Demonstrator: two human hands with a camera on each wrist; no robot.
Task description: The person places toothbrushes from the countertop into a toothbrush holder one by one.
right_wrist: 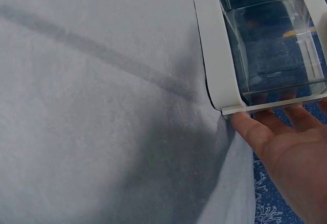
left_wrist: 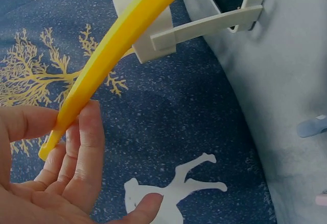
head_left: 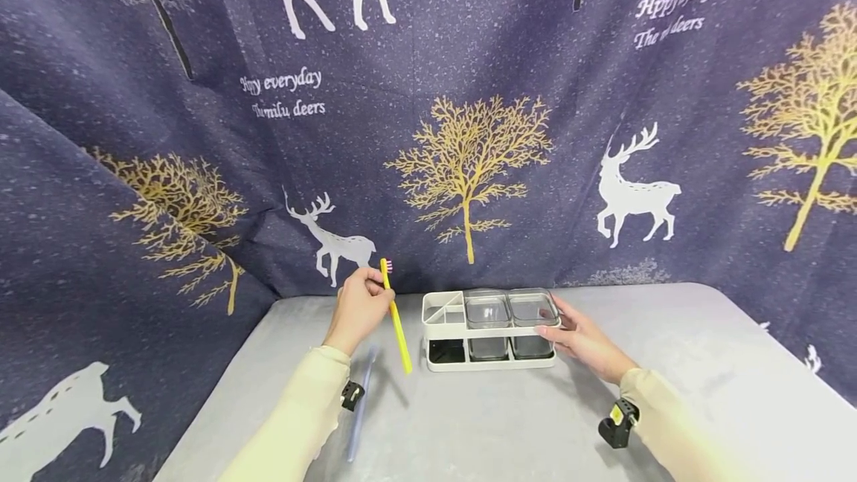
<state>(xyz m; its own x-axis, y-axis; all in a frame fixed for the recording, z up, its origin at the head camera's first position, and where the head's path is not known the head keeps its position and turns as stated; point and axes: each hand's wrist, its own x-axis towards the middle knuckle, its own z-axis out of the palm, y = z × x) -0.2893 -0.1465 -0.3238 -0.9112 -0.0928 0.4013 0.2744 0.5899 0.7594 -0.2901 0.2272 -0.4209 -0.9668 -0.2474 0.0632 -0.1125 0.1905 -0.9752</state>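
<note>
My left hand pinches a yellow toothbrush near its bristle end, the handle slanting down toward the table beside a white rack. In the left wrist view the yellow toothbrush runs between thumb and fingers, with the rack above it. My right hand rests with straight fingers against the rack's right end, next to two clear cups. The right wrist view shows the rack, the clear cups and my right hand touching its corner.
A pale blue toothbrush lies on the grey table below my left forearm. A dark blue cloth with deer and gold trees hangs behind and to both sides. The table's right edge curves off at the right.
</note>
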